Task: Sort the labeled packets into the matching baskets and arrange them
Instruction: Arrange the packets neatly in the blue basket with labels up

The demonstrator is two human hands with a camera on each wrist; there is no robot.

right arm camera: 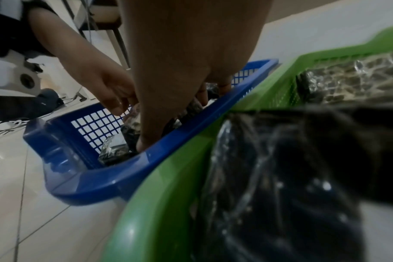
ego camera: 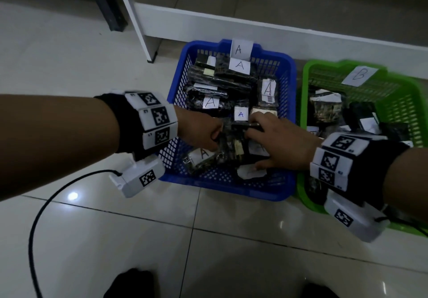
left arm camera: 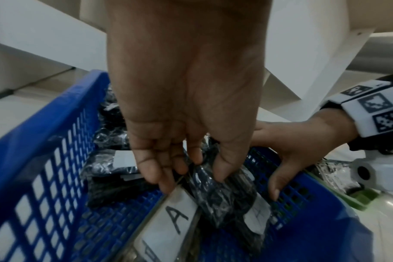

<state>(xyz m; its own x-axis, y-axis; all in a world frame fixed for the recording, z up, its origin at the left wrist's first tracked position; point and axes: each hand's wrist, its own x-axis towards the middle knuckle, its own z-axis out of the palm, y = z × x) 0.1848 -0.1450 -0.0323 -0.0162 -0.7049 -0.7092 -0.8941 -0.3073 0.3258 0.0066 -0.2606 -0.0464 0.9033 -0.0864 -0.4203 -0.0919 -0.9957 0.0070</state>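
Observation:
The blue basket (ego camera: pixel 231 193) carries an A tag (ego camera: pixel 240 47) and holds several dark plastic packets with white A labels. Both hands are inside its near half. My left hand (ego camera: pixel 216 137) pinches a dark packet (left arm camera: pixel 218 191) between thumb and fingertips (left arm camera: pixel 220 170), just above a packet showing an A label (left arm camera: pixel 173 219). My right hand (ego camera: pixel 252 127) curls its fingers over the far end of a dark packet (ego camera: pixel 243 126), with the thumb (left arm camera: pixel 276 184) stretched out near the basket wall. The green basket (ego camera: pixel 308 89) with a B tag (ego camera: pixel 360 75) stands right beside it and holds more dark packets.
The baskets sit on a white tiled floor against a white furniture base (ego camera: pixel 254 27). A white upright panel (ego camera: pixel 136 20) stands at the back left. A black cable (ego camera: pixel 37 216) loops over the floor on the left. Dark shoes (ego camera: pixel 132 283) show at the bottom edge.

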